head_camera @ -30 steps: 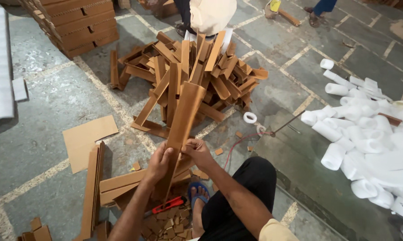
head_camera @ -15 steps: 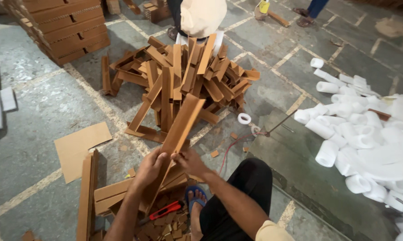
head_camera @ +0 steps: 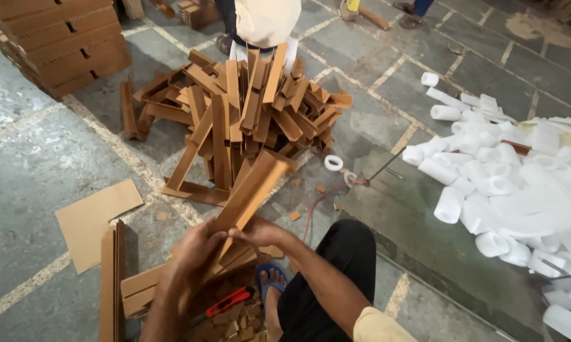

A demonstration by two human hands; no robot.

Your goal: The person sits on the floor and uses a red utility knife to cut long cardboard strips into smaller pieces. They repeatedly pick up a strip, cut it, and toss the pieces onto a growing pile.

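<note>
Brown corrugated cardboard forms the angle strip, a long L-section piece with a plain, unprinted surface. Its lower end sits between both sets of fingers; its upper end tilts away from them toward the heap of similar strips. Left hand fingers are curled closed around the strip's left edge. Right hand fingers pinch the right edge. Red cutter lies below the fingers, near the blue sandal.
</note>
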